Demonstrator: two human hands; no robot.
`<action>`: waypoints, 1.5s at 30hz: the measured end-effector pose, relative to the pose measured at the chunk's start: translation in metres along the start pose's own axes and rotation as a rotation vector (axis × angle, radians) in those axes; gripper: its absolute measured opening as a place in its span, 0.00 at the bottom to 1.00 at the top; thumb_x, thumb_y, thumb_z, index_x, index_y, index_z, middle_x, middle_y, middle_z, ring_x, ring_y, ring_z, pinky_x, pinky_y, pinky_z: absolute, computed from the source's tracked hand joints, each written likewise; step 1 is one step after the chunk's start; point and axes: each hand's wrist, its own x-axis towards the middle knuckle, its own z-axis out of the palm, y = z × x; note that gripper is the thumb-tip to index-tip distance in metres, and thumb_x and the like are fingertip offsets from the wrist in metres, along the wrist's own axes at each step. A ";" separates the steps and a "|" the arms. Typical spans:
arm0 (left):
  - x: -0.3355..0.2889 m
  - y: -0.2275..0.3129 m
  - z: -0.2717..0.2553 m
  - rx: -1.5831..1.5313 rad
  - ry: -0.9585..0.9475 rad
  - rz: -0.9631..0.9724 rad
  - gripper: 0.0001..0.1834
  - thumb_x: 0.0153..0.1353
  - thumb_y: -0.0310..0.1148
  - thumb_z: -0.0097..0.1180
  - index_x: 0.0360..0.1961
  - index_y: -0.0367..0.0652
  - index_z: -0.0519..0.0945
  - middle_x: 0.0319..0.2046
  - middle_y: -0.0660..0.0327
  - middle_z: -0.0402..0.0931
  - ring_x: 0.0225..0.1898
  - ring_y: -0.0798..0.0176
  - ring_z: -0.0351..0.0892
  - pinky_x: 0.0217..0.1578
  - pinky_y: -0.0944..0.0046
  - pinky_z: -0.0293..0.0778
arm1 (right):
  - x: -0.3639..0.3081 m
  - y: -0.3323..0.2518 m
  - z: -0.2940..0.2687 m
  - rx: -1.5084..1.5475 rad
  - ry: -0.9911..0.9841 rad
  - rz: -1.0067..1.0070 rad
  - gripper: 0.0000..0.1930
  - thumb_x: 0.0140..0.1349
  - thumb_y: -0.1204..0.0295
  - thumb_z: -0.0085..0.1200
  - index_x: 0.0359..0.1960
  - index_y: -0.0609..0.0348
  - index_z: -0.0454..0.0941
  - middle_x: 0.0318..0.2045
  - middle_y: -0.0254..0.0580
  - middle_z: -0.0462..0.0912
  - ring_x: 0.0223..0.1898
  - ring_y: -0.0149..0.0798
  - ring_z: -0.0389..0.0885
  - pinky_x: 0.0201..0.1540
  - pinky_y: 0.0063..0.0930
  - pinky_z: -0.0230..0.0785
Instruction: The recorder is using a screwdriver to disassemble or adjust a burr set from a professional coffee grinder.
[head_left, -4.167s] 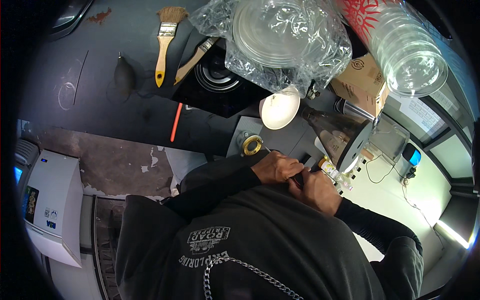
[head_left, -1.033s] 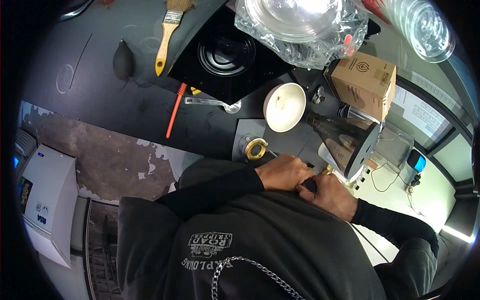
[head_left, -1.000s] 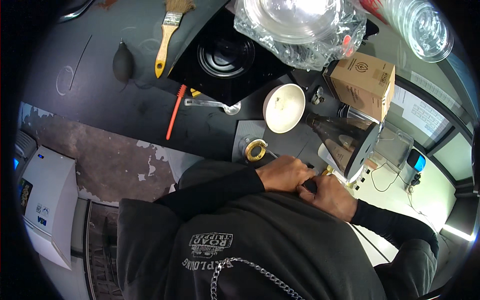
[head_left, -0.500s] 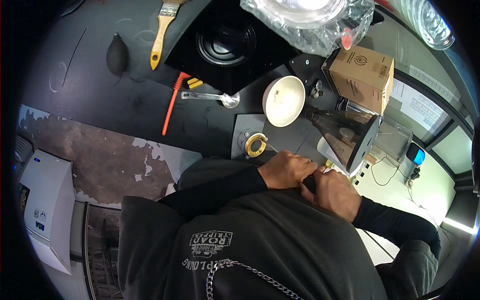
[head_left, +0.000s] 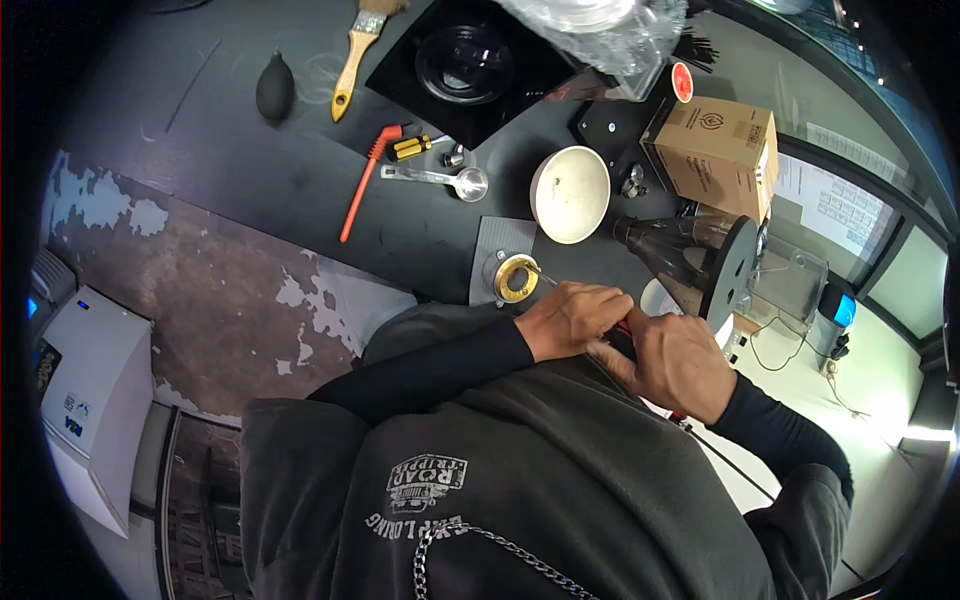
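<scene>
My left hand and my right hand are close together in front of my body, fingers curled. Between them shows part of a red and dark tool; its kind is hidden by the hands. A thin metal shaft runs from beside my left hand to a brass ring with a dark centre. The ring is set in a metal housing at the end of a grey ribbed plate, near the table's front edge. What lies beneath my palms is hidden.
A cream bowl, a measuring spoon, a red-handled brush and a yellow-black screwdriver lie beyond my hands. A smoky cone-shaped hopper lies to the right, near a cardboard box. Farther left are a paintbrush and rubber blower.
The view has shifted slightly, showing the yellow-black screwdriver more fully. Red now shows between my hands, which remain close together. My right hand has turned a little.
</scene>
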 end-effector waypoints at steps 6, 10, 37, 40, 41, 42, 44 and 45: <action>-0.007 0.005 -0.057 0.290 -0.143 -0.100 0.40 0.51 0.47 0.77 0.60 0.39 0.73 0.55 0.51 0.75 0.58 0.44 0.75 0.58 0.49 0.73 | -0.005 0.008 0.025 0.112 0.342 0.150 0.19 0.65 0.57 0.64 0.33 0.64 0.78 0.19 0.57 0.80 0.23 0.60 0.82 0.29 0.48 0.75; -0.044 -0.006 -0.091 0.447 -0.278 -0.322 0.49 0.51 0.52 0.78 0.67 0.40 0.68 0.64 0.49 0.69 0.66 0.44 0.68 0.67 0.47 0.65 | -0.016 0.010 0.043 0.335 0.500 0.247 0.19 0.62 0.59 0.65 0.30 0.64 0.76 0.25 0.57 0.82 0.29 0.61 0.82 0.34 0.48 0.74; -0.065 -0.039 -0.094 0.731 -0.509 -0.256 0.50 0.50 0.52 0.78 0.67 0.39 0.69 0.61 0.50 0.73 0.61 0.46 0.72 0.61 0.49 0.66 | 0.137 -0.026 0.312 1.038 1.298 1.145 0.20 0.67 0.55 0.63 0.49 0.57 0.78 0.42 0.42 0.80 0.48 0.47 0.78 0.54 0.45 0.59; -0.066 -0.040 -0.093 0.745 -0.512 -0.254 0.50 0.49 0.51 0.79 0.67 0.38 0.68 0.61 0.51 0.73 0.61 0.46 0.72 0.61 0.49 0.66 | 0.155 -0.022 0.313 1.016 1.305 1.207 0.21 0.66 0.53 0.64 0.50 0.55 0.79 0.42 0.39 0.80 0.48 0.44 0.77 0.57 0.44 0.58; -0.067 -0.040 -0.094 0.739 -0.511 -0.257 0.51 0.48 0.51 0.80 0.67 0.37 0.68 0.60 0.49 0.74 0.60 0.45 0.72 0.61 0.48 0.66 | 0.159 -0.023 0.311 0.939 1.341 1.230 0.21 0.65 0.53 0.64 0.51 0.54 0.79 0.42 0.38 0.80 0.48 0.43 0.76 0.58 0.44 0.57; -0.067 -0.040 -0.095 0.731 -0.510 -0.259 0.52 0.48 0.51 0.80 0.68 0.35 0.68 0.59 0.48 0.74 0.60 0.45 0.72 0.62 0.47 0.66 | 0.162 -0.023 0.309 0.858 1.376 1.253 0.22 0.65 0.52 0.64 0.52 0.53 0.79 0.42 0.37 0.80 0.48 0.43 0.76 0.59 0.43 0.57; -0.065 -0.039 -0.095 0.738 -0.513 -0.261 0.52 0.47 0.51 0.80 0.68 0.35 0.68 0.59 0.48 0.73 0.60 0.45 0.72 0.62 0.47 0.65 | 0.165 -0.024 0.310 0.878 1.387 1.240 0.21 0.66 0.52 0.63 0.52 0.52 0.80 0.42 0.35 0.79 0.47 0.41 0.76 0.59 0.42 0.57; -0.064 -0.038 -0.094 0.743 -0.506 -0.254 0.52 0.47 0.51 0.81 0.68 0.35 0.68 0.60 0.48 0.73 0.60 0.44 0.72 0.63 0.46 0.65 | 0.166 -0.024 0.313 0.926 1.424 1.230 0.20 0.67 0.52 0.62 0.52 0.52 0.80 0.42 0.35 0.79 0.46 0.40 0.76 0.59 0.42 0.57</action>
